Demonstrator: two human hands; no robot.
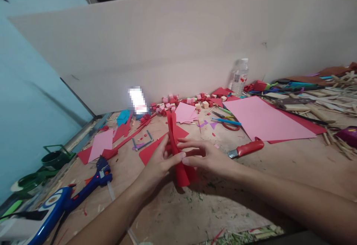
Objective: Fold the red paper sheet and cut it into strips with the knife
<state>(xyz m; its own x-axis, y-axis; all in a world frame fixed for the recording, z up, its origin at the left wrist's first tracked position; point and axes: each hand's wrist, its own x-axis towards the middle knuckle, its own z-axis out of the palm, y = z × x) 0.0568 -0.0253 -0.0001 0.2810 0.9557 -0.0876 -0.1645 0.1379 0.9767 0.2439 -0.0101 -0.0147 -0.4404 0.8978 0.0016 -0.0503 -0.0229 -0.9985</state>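
Both my hands hold one sheet of red paper (182, 174), bent over on itself, above the middle of the table. My left hand (163, 159) pinches it from the left, thumb in front and fingers partly behind. From the right, my right hand (202, 153) grips the same sheet, its thumb and fingers close to the left thumb. Behind the hands lies another flat piece of red paper (150, 152). A small stack of pink paper squares (185, 111) rests just beyond the upright edge of the held sheet.
A blue glue gun (97, 180) lies at left near a blue-white power strip (52, 207). At right are a red-handled utility knife (247, 149), scissors (230, 126) and a large pink sheet (267, 116). Behind stand a plastic bottle (240, 78), small paper cubes (164, 107) and a lit phone (138, 100).
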